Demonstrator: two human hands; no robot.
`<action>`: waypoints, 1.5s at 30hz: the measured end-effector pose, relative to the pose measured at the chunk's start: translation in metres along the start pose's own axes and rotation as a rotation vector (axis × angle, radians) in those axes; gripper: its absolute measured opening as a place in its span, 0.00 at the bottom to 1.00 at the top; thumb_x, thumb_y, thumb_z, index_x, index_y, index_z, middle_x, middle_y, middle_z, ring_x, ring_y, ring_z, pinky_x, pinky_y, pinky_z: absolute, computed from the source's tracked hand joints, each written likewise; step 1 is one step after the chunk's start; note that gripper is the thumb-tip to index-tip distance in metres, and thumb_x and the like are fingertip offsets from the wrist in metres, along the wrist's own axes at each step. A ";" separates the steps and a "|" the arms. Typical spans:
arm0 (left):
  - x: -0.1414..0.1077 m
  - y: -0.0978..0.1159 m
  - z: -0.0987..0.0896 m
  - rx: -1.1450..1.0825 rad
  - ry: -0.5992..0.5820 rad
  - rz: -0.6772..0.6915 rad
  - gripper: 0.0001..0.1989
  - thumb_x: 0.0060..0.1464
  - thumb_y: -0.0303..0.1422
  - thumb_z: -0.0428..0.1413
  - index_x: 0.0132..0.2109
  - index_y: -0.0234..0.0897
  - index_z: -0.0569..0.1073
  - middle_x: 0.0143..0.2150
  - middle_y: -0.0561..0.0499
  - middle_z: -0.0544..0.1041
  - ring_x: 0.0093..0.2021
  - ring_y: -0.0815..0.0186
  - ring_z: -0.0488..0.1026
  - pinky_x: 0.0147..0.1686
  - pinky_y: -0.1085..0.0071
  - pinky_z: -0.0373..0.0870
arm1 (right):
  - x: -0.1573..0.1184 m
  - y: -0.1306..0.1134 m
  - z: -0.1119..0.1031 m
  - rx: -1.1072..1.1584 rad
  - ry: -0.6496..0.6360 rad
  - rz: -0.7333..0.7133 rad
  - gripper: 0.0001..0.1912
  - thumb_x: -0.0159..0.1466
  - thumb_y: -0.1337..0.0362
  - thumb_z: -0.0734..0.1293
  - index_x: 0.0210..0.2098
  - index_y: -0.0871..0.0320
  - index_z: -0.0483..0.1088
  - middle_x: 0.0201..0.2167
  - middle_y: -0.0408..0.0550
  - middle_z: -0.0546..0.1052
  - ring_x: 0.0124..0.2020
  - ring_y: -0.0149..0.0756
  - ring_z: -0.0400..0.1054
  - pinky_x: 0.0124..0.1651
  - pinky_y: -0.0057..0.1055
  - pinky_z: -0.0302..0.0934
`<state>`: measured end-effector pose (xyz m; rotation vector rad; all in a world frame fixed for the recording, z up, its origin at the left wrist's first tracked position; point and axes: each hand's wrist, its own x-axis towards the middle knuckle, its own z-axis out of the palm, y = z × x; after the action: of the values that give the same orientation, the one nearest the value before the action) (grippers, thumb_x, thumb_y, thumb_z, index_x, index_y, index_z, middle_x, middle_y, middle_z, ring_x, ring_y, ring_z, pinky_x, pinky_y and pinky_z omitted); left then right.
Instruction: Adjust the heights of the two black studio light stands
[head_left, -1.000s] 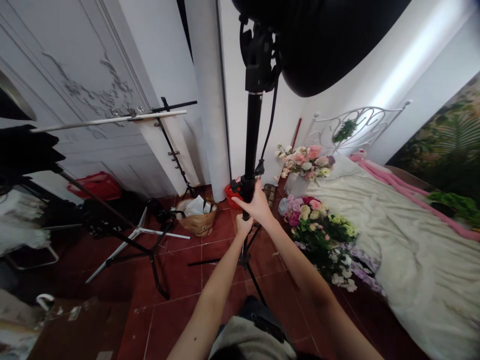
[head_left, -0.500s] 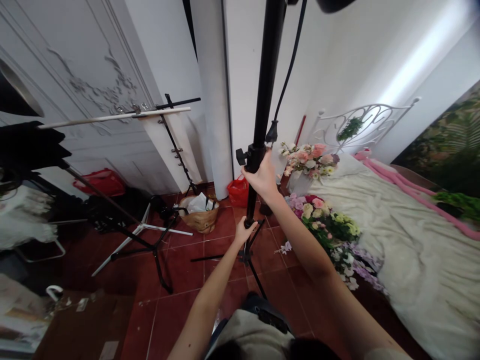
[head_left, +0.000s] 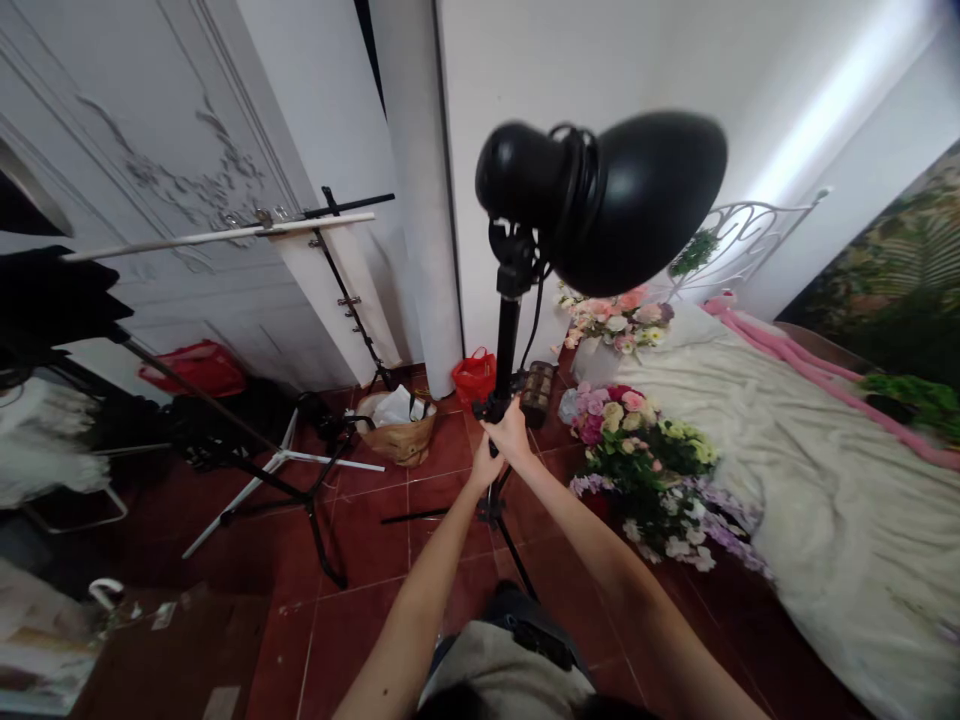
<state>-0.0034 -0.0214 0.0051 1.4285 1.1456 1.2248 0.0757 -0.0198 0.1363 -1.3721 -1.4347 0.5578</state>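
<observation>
A black light stand [head_left: 508, 335] rises from the floor in front of me on spread tripod legs. On its top sits a black studio lamp [head_left: 637, 200] with a wide, bowl-shaped shade, a cord looped around its neck. My right hand [head_left: 511, 432] is wrapped round the stand's pole, just below a dark clamp knob [head_left: 484, 410]. Directly beneath it and touching or nearly touching it, my left hand [head_left: 486, 465] grips the lower part of the pole. The cable [head_left: 536, 325] hangs from the lamp beside the pole.
To the left stand another black tripod [head_left: 307, 495], a white-legged stand [head_left: 277, 458] and a wicker basket [head_left: 401, 440]. A red bag [head_left: 474, 378] lies by the wall. On the right are artificial flowers [head_left: 637, 430] and a bed with a cream cover [head_left: 840, 480].
My right hand has come down the stand to just above my left hand. The upper pole has sunk with it, bringing the lamp down into full view. My left hand has stayed low.
</observation>
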 end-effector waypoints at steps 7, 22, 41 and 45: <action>0.004 -0.013 0.002 -0.027 -0.058 0.005 0.17 0.47 0.35 0.59 0.45 0.32 0.72 0.45 0.42 0.77 0.46 0.56 0.73 0.49 0.55 0.71 | -0.022 0.059 0.026 0.019 -0.014 0.047 0.35 0.50 0.68 0.66 0.56 0.61 0.53 0.37 0.52 0.77 0.41 0.44 0.73 0.44 0.38 0.68; 0.003 -0.009 0.003 -0.023 -0.020 0.020 0.21 0.48 0.41 0.59 0.46 0.33 0.70 0.45 0.42 0.75 0.46 0.59 0.73 0.49 0.59 0.70 | -0.025 0.079 0.004 -0.052 -0.156 -0.119 0.26 0.53 0.60 0.69 0.50 0.59 0.64 0.45 0.56 0.73 0.49 0.46 0.67 0.53 0.42 0.63; 0.002 -0.006 0.002 0.183 0.020 -0.048 0.18 0.52 0.46 0.56 0.43 0.37 0.69 0.41 0.47 0.75 0.42 0.63 0.73 0.47 0.64 0.68 | -0.030 0.123 -0.014 0.097 -0.056 0.202 0.17 0.61 0.54 0.60 0.47 0.55 0.63 0.29 0.42 0.75 0.19 0.31 0.69 0.27 0.29 0.67; 0.001 -0.006 0.003 0.166 0.049 -0.064 0.19 0.51 0.46 0.58 0.42 0.37 0.69 0.41 0.47 0.76 0.43 0.62 0.73 0.48 0.63 0.68 | -0.018 0.118 -0.013 0.076 0.014 0.347 0.17 0.55 0.61 0.63 0.44 0.56 0.64 0.35 0.46 0.77 0.15 0.27 0.65 0.22 0.27 0.64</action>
<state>-0.0012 -0.0197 -0.0013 1.4782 1.3425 1.1474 0.1364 -0.0120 0.0331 -1.5710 -1.1564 0.8145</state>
